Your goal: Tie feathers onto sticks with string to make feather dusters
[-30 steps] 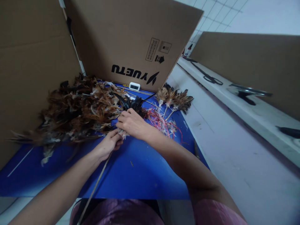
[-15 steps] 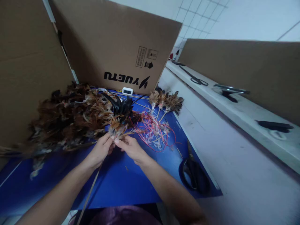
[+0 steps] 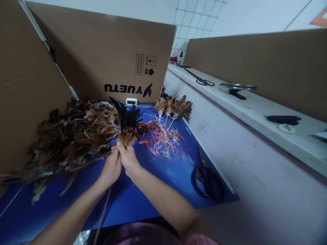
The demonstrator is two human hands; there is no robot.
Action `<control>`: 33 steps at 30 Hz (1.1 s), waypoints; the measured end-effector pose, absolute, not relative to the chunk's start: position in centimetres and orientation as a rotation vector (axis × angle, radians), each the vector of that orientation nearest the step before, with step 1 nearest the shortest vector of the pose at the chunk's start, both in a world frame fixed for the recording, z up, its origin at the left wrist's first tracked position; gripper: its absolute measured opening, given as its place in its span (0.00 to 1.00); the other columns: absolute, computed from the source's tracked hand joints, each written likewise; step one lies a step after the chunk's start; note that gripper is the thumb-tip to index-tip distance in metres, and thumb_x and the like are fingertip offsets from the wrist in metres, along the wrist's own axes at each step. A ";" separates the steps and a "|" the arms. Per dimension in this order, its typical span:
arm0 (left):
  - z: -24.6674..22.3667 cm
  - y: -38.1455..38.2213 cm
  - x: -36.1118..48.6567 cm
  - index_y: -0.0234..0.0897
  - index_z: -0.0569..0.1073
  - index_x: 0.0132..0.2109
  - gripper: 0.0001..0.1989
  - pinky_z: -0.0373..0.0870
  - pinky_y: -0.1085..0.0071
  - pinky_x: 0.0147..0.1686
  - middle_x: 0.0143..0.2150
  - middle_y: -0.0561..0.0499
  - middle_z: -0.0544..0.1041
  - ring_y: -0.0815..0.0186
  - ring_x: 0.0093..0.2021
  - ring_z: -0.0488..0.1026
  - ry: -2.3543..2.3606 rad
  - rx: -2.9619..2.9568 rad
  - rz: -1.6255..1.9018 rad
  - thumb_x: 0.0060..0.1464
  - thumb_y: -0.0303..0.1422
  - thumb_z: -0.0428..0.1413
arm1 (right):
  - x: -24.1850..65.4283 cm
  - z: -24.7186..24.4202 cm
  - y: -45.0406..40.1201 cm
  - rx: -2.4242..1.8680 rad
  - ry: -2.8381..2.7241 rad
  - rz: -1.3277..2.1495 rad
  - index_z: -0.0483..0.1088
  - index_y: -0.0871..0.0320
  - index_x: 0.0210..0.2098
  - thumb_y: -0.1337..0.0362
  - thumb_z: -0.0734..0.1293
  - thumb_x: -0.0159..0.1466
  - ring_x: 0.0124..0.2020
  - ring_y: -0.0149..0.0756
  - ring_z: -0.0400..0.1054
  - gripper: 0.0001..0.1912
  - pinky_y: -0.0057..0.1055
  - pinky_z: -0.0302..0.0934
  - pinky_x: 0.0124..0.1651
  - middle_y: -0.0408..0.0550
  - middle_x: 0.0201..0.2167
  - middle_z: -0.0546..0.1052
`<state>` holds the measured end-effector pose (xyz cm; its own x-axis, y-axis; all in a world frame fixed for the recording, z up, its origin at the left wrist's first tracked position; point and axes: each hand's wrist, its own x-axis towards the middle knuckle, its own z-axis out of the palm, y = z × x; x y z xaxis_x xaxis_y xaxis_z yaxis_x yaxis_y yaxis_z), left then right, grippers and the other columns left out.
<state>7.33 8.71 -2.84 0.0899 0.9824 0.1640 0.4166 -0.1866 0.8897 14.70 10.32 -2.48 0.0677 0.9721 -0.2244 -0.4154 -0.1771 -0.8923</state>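
My left hand (image 3: 111, 167) is closed around the base of a feather bundle (image 3: 128, 119), black at the top and brown-orange lower down. A thin stick (image 3: 104, 211) runs from under that hand toward my lap. My right hand (image 3: 128, 158) presses against the left one, its fingers closed on the bundle's base. The fingertips partly hide the spot where feathers and stick meet. Left of the hands lies a large heap of brown feathers (image 3: 76, 132). Tangled pink-red string (image 3: 155, 136) lies to their right.
Small feather bundles on sticks (image 3: 169, 107) lie at the back of the blue table (image 3: 143, 200). Large black scissors (image 3: 207, 182) rest near its right edge. Cardboard (image 3: 102, 51) stands behind. A white ledge (image 3: 258, 105) holds smaller scissors (image 3: 201, 81) and other tools.
The right hand has moved left and over, now close against my left hand at the bundle's base. The camera view has shifted to the right.
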 end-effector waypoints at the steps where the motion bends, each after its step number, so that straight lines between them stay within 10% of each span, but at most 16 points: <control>1: -2.8 8.6 7.3 0.32 0.69 0.44 0.14 0.68 0.60 0.43 0.39 0.40 0.75 0.56 0.40 0.73 1.384 1.716 1.042 0.55 0.34 0.45 | 14.8 -2.6 10.3 -1.080 -0.720 1.446 0.75 0.62 0.29 0.55 0.65 0.60 0.34 0.40 0.73 0.16 0.36 0.66 0.45 0.52 0.28 0.78; 15: -0.8 8.2 7.7 0.37 0.68 0.43 0.16 0.66 0.75 0.16 0.35 0.50 0.71 0.64 0.31 0.71 1.104 0.925 1.016 0.51 0.41 0.58 | 16.5 -3.1 10.4 -0.882 -0.816 1.540 0.76 0.62 0.34 0.43 0.62 0.58 0.26 0.32 0.68 0.27 0.24 0.60 0.24 0.48 0.26 0.75; 33: -1.2 11.3 5.0 0.31 0.71 0.34 0.11 0.51 0.85 0.10 0.28 0.51 0.67 0.75 0.21 0.64 0.825 0.711 0.683 0.50 0.35 0.61 | 16.9 -4.1 11.3 -0.957 -1.014 1.523 0.70 0.59 0.44 0.40 0.61 0.58 0.17 0.21 0.59 0.29 0.18 0.57 0.16 0.37 0.21 0.64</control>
